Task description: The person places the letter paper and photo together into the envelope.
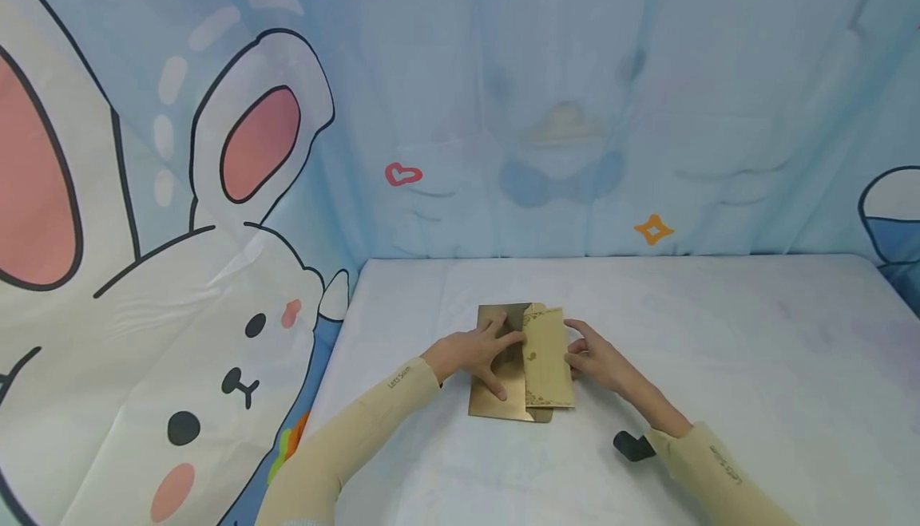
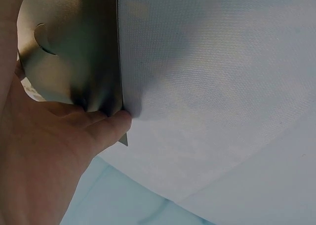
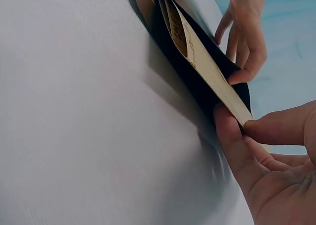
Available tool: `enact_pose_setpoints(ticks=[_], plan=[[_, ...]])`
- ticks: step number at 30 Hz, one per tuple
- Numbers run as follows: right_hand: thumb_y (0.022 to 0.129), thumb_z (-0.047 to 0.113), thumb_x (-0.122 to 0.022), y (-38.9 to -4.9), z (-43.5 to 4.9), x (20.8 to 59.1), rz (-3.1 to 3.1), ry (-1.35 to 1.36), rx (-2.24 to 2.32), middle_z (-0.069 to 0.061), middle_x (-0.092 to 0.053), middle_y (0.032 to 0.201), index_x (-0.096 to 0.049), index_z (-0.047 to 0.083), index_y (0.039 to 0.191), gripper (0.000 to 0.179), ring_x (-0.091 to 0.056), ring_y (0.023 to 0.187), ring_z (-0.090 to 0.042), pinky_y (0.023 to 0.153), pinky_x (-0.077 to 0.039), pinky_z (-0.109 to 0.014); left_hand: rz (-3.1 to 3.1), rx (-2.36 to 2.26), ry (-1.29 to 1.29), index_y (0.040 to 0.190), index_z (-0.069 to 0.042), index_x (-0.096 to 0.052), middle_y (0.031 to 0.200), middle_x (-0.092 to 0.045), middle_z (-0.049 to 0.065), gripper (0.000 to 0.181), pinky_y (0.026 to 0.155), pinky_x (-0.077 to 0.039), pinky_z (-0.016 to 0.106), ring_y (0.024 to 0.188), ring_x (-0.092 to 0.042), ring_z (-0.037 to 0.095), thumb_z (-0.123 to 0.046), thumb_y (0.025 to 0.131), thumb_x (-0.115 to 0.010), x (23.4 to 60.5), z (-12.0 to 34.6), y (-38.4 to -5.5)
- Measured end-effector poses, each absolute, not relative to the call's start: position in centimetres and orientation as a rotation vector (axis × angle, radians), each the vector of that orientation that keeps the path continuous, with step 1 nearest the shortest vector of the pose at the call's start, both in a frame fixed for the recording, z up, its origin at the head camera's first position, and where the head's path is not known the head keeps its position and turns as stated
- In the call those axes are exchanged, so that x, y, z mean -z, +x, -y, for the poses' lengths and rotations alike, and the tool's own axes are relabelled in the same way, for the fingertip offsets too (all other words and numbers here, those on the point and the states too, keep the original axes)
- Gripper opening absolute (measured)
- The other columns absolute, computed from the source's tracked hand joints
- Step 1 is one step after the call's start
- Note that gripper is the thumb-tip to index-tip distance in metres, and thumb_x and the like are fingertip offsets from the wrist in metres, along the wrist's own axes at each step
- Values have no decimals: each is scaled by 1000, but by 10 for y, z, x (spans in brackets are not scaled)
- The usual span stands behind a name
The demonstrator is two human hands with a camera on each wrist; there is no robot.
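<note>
A gold envelope (image 1: 517, 386) lies on the white table. Partly out of its right-hand opening is a cream folded card (image 1: 548, 358) with brown-gold ornament at its ends. My left hand (image 1: 470, 350) rests on the envelope with its fingers spread. In the left wrist view, fingertips touch the edge of the gold envelope (image 2: 64, 81), which has a small curved slit. My right hand (image 1: 602, 362) pinches the outer edge of the card between thumb and fingers. The right wrist view shows the layered card (image 3: 207, 69) in the envelope's dark mouth.
A white cloth covers the table (image 1: 755, 366). Behind it hangs a light blue curtain (image 1: 460, 111), with a large printed rabbit (image 1: 216, 334) at the left. A small black object (image 1: 632, 446) shows beside the right sleeve.
</note>
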State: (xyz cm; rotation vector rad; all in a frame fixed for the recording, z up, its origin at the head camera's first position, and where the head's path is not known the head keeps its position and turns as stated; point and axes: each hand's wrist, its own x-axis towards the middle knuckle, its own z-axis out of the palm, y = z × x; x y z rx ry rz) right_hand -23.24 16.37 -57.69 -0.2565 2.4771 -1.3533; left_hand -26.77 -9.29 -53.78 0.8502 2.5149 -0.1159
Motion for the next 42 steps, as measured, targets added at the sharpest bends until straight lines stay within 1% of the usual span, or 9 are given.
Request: enact_pose_setpoints(ticks=[3,10,14,19,22,26,31,37,42], plan=[[97,1,-57,-233,-161,578,-2475,-241,1354,-23,-67,109,-21,-4,155,69,-69,83,-19,74,-55,-34,-2515,115,855,159,-43,-13,171,0,11,113,95,-53,45,156,-16,30,-76,69,-73,538,93,-268],[95,0,-58,-236,-154,579,-2478,-164,1343,-20,-69,105,-22,-4,155,70,-68,81,-17,73,-54,-32,-2513,113,856,159,-43,-12,171,0,11,113,92,-53,43,156,-17,30,-77,69,-73,540,94,-269],[95,1,-58,-236,-150,578,-2474,-157,1328,-21,-68,106,-21,-4,155,70,-68,82,-18,73,-54,-33,-2512,121,851,159,-44,-11,171,1,10,114,92,-53,43,156,-17,29,-78,69,-72,541,93,-270],[95,2,-59,-235,-145,576,-2502,-180,1306,-24,-67,110,-24,-5,154,68,-69,88,-24,76,-56,-37,-2507,121,841,158,-44,-11,171,2,9,113,92,-53,43,157,-16,28,-78,69,-72,542,93,-270],[96,5,-61,-234,-143,576,-2544,-174,1298,-25,-66,113,-30,-4,152,65,-68,95,-29,79,-56,-40,-2507,119,845,158,-44,-11,171,1,10,113,92,-54,43,156,-18,28,-78,69,-72,543,93,-270],[96,7,-61,-233,-141,578,-2580,-206,1310,-26,-65,113,-34,-6,149,61,-67,99,-33,80,-55,-42,-2512,109,854,158,-44,-12,171,0,11,113,92,-54,44,156,-20,29,-76,69,-74,542,93,-270],[96,6,-61,-233,-138,580,-2588,-237,1338,-23,-67,110,-37,-8,147,59,-67,96,-29,79,-54,-41,-2516,102,875,158,-42,-13,170,-2,13,114,94,-54,45,155,-21,32,-75,68,-75,541,93,-269],[96,5,-61,-233,-133,578,-2567,-222,1355,-21,-68,107,-36,-8,147,59,-67,90,-24,76,-54,-38,-2515,108,872,158,-42,-13,170,-2,12,114,93,-54,45,155,-21,31,-75,69,-75,540,93,-268],[96,4,-60,-232,-130,576,-2548,-212,1364,-20,-69,106,-35,-10,147,59,-69,89,-22,78,-55,-38,-2514,116,869,159,-42,-13,170,-2,13,114,93,-54,45,155,-21,31,-76,69,-74,540,93,-268]])
